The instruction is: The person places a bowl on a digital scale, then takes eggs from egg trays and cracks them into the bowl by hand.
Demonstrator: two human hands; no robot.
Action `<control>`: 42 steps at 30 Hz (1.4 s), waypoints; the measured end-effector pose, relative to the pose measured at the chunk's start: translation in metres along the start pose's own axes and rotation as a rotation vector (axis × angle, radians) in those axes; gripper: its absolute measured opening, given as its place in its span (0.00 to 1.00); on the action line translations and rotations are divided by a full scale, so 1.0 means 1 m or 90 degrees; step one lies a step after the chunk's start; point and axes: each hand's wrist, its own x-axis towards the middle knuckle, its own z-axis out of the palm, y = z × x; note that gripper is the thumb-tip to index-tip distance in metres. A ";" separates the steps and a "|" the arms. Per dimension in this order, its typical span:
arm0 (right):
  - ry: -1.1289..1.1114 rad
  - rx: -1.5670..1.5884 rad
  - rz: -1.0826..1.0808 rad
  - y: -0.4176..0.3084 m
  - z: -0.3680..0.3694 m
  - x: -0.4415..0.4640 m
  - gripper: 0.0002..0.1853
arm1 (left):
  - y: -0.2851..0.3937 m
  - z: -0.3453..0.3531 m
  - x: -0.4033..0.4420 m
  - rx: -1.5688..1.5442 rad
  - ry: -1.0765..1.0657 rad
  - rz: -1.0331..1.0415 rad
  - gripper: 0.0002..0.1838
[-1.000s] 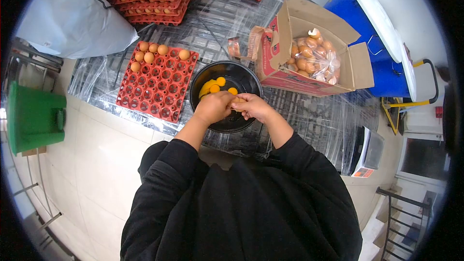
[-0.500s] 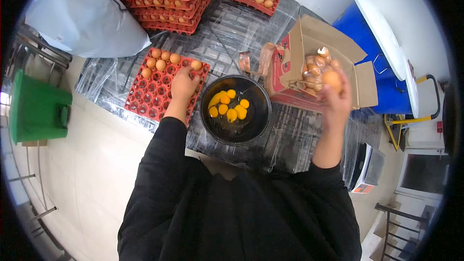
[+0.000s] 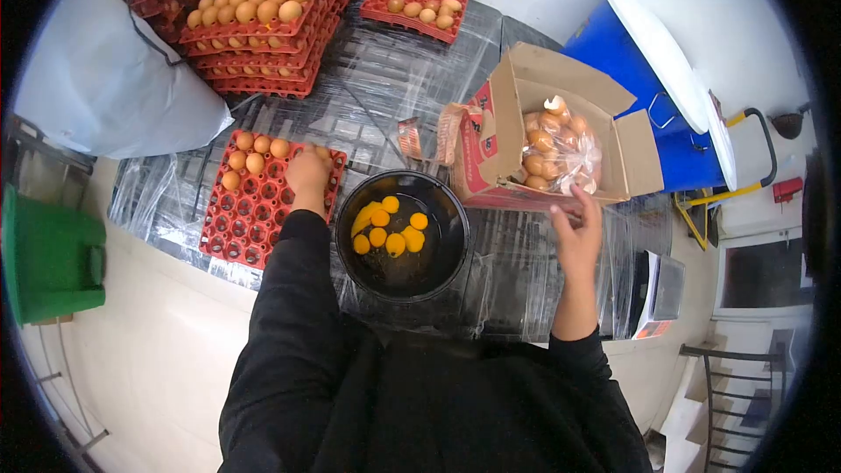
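My left hand point(image 3: 306, 177) reaches over the upper right part of the red egg tray point(image 3: 236, 228), beside an egg point(image 3: 322, 154); its fingertips are hard to make out. Several other brown eggs point(image 3: 255, 163) sit at the tray's upper left. Right of the tray stands a black bowl point(image 3: 453, 254) holding several yellow yolks point(image 3: 396, 244). My right hand point(image 3: 577, 232) is empty with fingers apart, just in front of the cardboard box point(image 3: 613, 177). Inside the box lies a clear bag of eggshells point(image 3: 561, 153), with a broken shell on top.
Stacked red trays full of eggs point(image 3: 263, 13) stand at the back left, beside a pale plastic bag point(image 3: 114, 79). A smaller egg tray point(image 3: 420, 4) sits at the back. A blue bin point(image 3: 644, 61) is behind the box, and a green bin point(image 3: 54, 254) stands left.
The hands have parted from above the bowl, which now shows more yolks. My left hand has gone to the tray; my right hand moved to the box and let go of a shell.
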 end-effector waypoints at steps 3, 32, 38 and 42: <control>-0.067 -0.037 -0.077 -0.006 0.018 -0.025 0.24 | 0.008 -0.008 -0.027 -0.115 0.115 0.041 0.22; -0.337 -0.148 -0.223 0.052 0.072 -0.090 0.22 | 0.008 -0.057 -0.165 -0.397 -0.361 0.033 0.31; -0.330 0.001 -0.117 0.042 0.087 -0.081 0.23 | 0.027 -0.059 -0.183 -0.389 -0.214 0.241 0.25; -0.632 0.354 0.351 0.010 0.095 -0.066 0.25 | 0.058 -0.066 -0.207 -0.386 -0.101 0.579 0.26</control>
